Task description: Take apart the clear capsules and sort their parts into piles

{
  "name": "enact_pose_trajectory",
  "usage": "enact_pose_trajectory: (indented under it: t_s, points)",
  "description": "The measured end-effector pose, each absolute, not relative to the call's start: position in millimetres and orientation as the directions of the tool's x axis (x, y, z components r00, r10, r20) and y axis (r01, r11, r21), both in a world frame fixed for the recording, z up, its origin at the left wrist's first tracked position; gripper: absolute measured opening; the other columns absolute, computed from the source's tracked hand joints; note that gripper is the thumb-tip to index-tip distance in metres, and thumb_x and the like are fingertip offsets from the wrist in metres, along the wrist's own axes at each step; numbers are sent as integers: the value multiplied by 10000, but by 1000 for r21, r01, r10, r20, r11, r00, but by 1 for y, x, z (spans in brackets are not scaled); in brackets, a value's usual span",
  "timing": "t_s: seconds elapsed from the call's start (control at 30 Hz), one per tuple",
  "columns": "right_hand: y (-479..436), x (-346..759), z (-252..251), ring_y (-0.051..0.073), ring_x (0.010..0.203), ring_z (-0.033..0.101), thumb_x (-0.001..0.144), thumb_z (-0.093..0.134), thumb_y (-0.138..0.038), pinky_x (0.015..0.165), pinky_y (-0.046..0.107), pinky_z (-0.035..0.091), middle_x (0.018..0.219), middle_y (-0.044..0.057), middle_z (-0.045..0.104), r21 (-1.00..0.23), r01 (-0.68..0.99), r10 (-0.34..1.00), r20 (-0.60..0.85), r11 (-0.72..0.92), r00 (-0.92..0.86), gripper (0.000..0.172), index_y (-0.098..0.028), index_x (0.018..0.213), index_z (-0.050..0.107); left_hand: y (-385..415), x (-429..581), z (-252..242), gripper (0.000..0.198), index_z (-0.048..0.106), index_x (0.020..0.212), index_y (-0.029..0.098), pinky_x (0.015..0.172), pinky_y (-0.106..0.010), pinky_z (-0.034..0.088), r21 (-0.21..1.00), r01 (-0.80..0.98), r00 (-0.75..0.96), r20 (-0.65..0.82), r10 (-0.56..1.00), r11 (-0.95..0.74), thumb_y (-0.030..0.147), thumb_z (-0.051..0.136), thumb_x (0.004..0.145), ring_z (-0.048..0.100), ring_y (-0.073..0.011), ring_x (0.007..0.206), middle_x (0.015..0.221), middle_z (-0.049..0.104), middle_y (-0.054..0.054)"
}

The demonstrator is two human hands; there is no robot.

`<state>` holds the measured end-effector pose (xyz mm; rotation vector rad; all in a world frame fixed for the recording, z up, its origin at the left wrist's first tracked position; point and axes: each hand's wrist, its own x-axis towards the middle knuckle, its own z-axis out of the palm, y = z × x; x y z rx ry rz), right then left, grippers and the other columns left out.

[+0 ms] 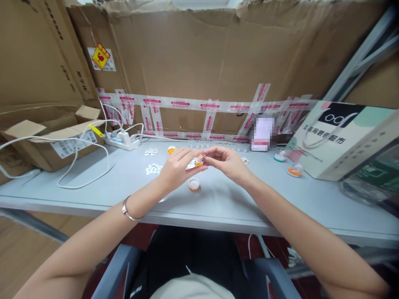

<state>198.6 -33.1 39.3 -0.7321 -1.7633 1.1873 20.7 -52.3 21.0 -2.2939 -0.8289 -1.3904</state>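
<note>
A small orange-and-clear plastic piece [198,163] is held above the table between my two hands. My left hand [180,167] is closed around its left side, thumb below and fingers above. From the right, my right hand [228,164] pinches its edge with thumb and fingertips. The fingers partly cover it, so its exact kind is unclear. Just below lies a round white cap with an orange base [193,185]. White discs [153,169] are spread left of my left hand, with another group of discs [151,152] behind. An orange round piece [171,150] sits beyond my left fingers.
Clear plastic parts [215,145] line the back of the table. A phone [262,133] leans against the large cardboard box [193,62]. At right are a teal-based piece [279,156], an orange-based piece [294,170] and a paper bag [339,141]. A power strip [123,141] and cables lie left.
</note>
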Motion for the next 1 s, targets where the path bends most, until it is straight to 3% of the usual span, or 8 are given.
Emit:
enact_pose_trajectory:
  t_s: [0.1,0.23,0.33,0.47,0.67,0.83,1.0]
  points:
    - [-34,208,45,129,743,627,699,656,-332,731,296,496,847,26,678,-931,-4,835,328,364,-442,224,-172,851,617,-54,12,27,261,583,1022,166,749,-274,459,170,575,397,798,454,-800,312,565,806,577,-148,851,937,647,-64]
    - [-33,220,51,128,744,625,693,663,-338,745,297,488,850,23,678,-945,42,859,276,325,-432,231,-177,855,625,-47,-8,27,238,592,1033,205,702,-245,465,340,557,560,521,644,-758,316,500,844,584,-143,871,960,646,-43]
    - [-19,233,53,137,746,618,686,660,-355,733,297,486,830,27,676,-927,165,888,255,337,-383,250,-179,863,642,-39,-16,21,355,558,1092,221,724,-259,464,395,579,652,301,696,-713,408,555,789,573,-159,899,1005,624,-44]
    - [21,271,48,150,710,609,647,675,-369,702,306,482,780,38,673,-878,380,951,221,291,-218,296,-168,865,666,-35,-11,15,444,521,1132,230,811,-305,434,409,623,677,146,721,-667,456,578,753,538,-183,950,1042,584,-51]
    - [71,328,19,122,606,568,607,683,-362,648,289,466,686,32,649,-867,474,987,149,156,-53,306,-142,820,677,-30,3,13,301,556,1046,210,772,-288,420,437,622,692,80,717,-650,385,516,805,523,-174,884,958,566,-46]
    - [79,335,0,120,578,543,649,639,-370,584,268,439,662,36,627,-846,517,991,129,131,-39,314,-121,840,657,-19,4,3,278,545,1043,204,723,-276,424,471,631,639,135,757,-616,357,496,816,516,-155,810,915,553,-40]
    - [84,334,-2,129,571,530,685,610,-390,563,265,418,648,32,609,-778,614,988,154,129,-13,328,-121,870,647,-14,2,-7,314,509,1104,219,791,-293,423,526,616,592,181,785,-587,341,503,815,517,-159,885,993,548,-46]
